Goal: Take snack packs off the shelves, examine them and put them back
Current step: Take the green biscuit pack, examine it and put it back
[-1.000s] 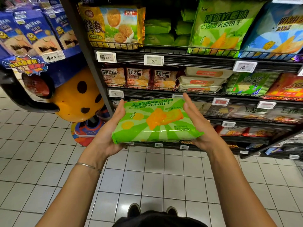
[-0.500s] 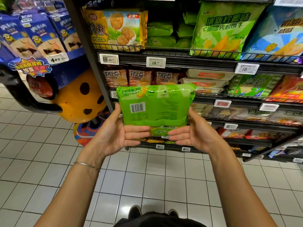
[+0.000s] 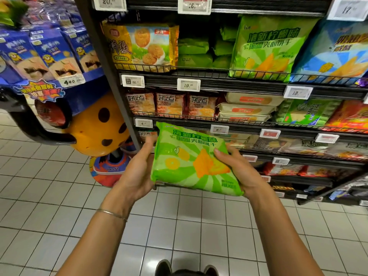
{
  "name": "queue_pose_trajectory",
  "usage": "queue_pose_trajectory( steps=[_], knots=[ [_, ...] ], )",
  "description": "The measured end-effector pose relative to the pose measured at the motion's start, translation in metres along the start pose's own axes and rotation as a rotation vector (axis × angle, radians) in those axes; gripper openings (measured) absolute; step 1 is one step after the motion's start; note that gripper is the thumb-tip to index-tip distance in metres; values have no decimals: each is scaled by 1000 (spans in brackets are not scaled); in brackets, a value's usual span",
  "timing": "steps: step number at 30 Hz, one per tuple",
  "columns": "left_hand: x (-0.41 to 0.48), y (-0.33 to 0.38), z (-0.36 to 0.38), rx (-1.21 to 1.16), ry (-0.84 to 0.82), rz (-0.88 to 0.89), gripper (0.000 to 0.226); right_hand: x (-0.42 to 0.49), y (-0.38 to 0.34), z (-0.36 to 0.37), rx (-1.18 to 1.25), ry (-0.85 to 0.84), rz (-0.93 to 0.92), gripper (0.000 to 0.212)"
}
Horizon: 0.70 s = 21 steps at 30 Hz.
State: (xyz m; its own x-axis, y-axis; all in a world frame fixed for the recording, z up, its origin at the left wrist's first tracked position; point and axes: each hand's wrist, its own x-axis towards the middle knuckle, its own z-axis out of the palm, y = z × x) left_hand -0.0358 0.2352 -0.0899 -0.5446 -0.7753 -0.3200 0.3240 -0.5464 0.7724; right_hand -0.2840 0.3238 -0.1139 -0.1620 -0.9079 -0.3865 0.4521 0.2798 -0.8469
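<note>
**Green snack pack held off the shelf in both hands**

Nearest the camera, two dark shoe tips (image 3: pixel 163 265) stand on the pale tiled floor (image 3: pixel 59 216). Both bare forearms reach forward, and the left wrist carries a thin metal bracelet (image 3: pixel 111 213).

The left hand (image 3: pixel 137 172) grips the left edge of the bright green plastic snack pack (image 3: pixel 189 156), with its fingers hidden behind the pack. The right hand (image 3: pixel 241 172) holds the right edge, thumb laid across the printed front and fingers underneath.

The pack is in the air, tilted, with its printed front facing up. It sits in front of the lower tiers of the black wire-fronted shelf unit (image 3: pixel 239 85).

Beyond it, white price tags (image 3: pixel 188 84) line the shelf rails. The tier above them holds a yellow biscuit bag (image 3: pixel 141 46), a large green bag of matching print (image 3: pixel 268 46) and a blue bag (image 3: pixel 334 48).

To the left, beside the unit, an orange spotted ball-shaped display (image 3: pixel 95 126) sits under blue boxes (image 3: pixel 53 54).
</note>
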Motion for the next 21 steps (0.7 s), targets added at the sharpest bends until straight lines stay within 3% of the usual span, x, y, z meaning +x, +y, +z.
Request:
queue_pose_trajectory(
  steps=[2, 5, 6, 8, 10, 12, 16, 18, 21],
  knots=[
    [1, -3, 3, -92, 13, -13, 58, 1, 6, 3, 99, -35, 25, 73],
    [7, -24, 20, -95, 21, -45, 51, 0, 9, 24, 333, -231, 69, 36],
    [10, -32, 26, -86, 9, -87, 49, 1, 12, 33, 304, -258, 94, 31],
    [16, -44, 27, -236, 22, -201, 48, 4, 18, 50, -14, -199, 78, 28],
    [20, -48, 19, -341, 66, -186, 47, 3, 16, 55, -472, -37, 1, 36],
    [22, -49, 10, -284, 113, -102, 48, 2, 10, 50, -592, 65, -101, 58],
    [24, -43, 12, 91, 167, 80, 43, -2, -8, 40, -110, -157, 41, 74],
    [22, -43, 8, 237, 297, 201, 48, -4, -13, 35, 94, -232, 111, 82],
    [17, -36, -9, 233, 474, 282, 52, -3, -14, 26, 159, -235, 78, 60]
  ],
)
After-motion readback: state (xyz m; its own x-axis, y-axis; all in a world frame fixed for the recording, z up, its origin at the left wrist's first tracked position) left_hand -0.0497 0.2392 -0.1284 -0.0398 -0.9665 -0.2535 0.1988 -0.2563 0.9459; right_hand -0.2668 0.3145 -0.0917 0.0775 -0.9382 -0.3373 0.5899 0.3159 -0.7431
